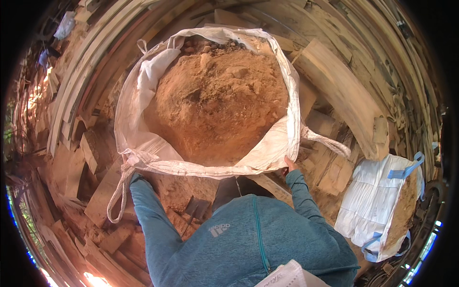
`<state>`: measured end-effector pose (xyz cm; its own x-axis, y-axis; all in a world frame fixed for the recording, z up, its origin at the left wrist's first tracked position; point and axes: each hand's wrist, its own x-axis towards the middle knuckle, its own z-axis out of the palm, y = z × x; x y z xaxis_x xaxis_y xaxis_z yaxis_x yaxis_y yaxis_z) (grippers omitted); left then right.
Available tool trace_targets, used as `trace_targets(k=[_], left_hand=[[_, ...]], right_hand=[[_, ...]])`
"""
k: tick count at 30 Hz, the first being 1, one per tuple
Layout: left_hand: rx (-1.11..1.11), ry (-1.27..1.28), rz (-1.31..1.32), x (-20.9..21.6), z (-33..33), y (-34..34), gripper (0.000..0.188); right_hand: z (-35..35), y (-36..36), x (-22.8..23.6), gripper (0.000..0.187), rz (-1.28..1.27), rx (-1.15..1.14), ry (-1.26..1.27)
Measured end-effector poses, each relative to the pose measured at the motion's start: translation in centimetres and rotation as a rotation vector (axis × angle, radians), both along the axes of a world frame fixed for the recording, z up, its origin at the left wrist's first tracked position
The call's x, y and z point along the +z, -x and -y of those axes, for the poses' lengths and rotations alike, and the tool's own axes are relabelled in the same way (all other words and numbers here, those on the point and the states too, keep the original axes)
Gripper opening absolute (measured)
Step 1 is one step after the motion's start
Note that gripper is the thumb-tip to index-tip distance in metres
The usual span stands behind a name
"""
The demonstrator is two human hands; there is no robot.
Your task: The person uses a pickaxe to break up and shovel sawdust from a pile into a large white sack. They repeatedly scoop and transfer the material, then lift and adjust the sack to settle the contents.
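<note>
Between stacked wooden planks (339,91), directly before the person, a large white bag (131,110) is being held with its mouth facing upward and open. At the near right corner, its rim is being gripped by the right hand (289,165), whose fingers seem to be closing narrowly on the cloth. The left hand is being hidden by the near left corner, so whether it is wide or holding something cannot be told; only the left sleeve (144,193) is being shown there. By a big heap of reddish-brown soil (220,95), most of the bag is being occupied, so the filling is being judged as largely done, although some inner wall is being left bare at the near side. No closing is being seen: the left loop (117,198) and the right loop (330,142) are hanging outside, untied. Farther right, a second bag (368,203), with blue straps, is being left untouched.
</note>
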<state>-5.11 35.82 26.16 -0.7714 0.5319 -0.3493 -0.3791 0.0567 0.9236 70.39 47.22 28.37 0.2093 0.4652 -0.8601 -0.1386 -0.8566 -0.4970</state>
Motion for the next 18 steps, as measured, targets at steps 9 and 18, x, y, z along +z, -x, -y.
trace_targets(k=[9, 18], left_hand=[[0.362, -0.310, 0.532, -0.8, 3.8, -5.7, 0.027], [0.213, 0.145, -0.576, 11.2, -0.7, -30.2, 0.021]], right_hand=[[-1.3, -0.2, -0.9, 0.051, 0.213, 0.258, -0.080], [-3.3, 5.6, 2.2, 0.049, 0.575, 0.740, -0.328]])
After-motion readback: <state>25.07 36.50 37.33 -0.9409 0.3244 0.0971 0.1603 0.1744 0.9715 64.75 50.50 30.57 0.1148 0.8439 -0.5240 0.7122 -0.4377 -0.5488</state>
